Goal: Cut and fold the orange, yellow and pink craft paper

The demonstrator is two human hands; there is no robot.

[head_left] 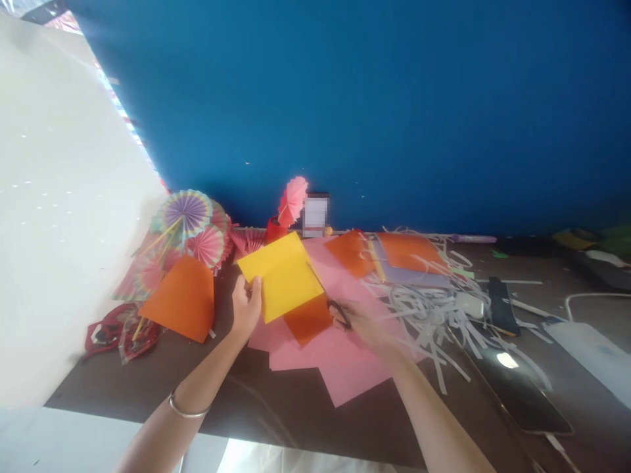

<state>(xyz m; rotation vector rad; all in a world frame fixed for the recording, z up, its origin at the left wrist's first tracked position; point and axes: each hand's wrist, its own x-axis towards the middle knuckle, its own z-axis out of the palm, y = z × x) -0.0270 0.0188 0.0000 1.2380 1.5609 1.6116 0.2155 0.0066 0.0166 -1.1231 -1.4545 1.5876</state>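
Observation:
My left hand (246, 305) pinches the left edge of a yellow sheet of paper (280, 276), held tilted above the table. In my right hand (357, 322) is a pair of dark-handled scissors (340, 312); its blades reach up to the yellow sheet's right edge. Whether the blades are apart I cannot tell. Beneath the yellow sheet lies an orange sheet (308, 322), on top of several pink sheets (340, 378). Left of my left hand rests another orange sheet (185, 299).
Folded paper fans (186, 213) pile up at the back left, near a red cup (276, 228). White paper strips (424, 302) are heaped on the right, beside a phone (522, 387) with a cable. A blue wall (345, 98) stands behind the dark table (197, 414).

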